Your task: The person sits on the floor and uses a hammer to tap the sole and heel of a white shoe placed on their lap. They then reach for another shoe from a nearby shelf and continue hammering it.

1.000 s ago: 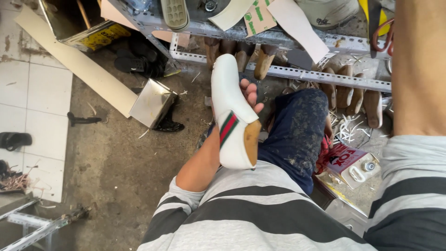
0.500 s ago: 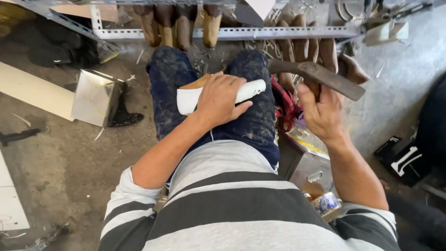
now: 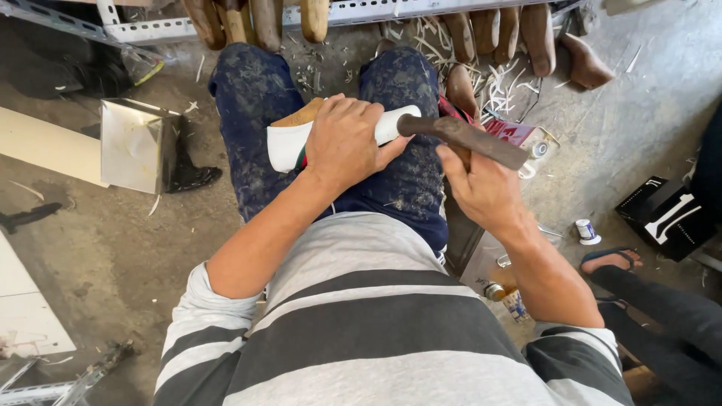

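Note:
A white shoe (image 3: 289,143) with a red and green stripe lies sideways across my lap, on my dark blue stained trousers (image 3: 256,98). My left hand (image 3: 347,141) presses down over its middle and grips it. My right hand (image 3: 481,188) holds a rusty dark hammer (image 3: 462,137), whose head end touches the shoe's right end. A tan sole edge shows along the shoe's top.
Several wooden shoe lasts (image 3: 256,19) hang from a perforated metal rail (image 3: 158,30) ahead. A shiny metal box (image 3: 135,146) stands on the concrete floor at left. Cans and clutter (image 3: 511,301) lie at my right; another person's sandalled foot (image 3: 613,261) and a black box (image 3: 665,214) are at far right.
The shoe went from held upright in my left hand to lying across my lap. My right hand brought the hammer down from the side to the shoe's end.

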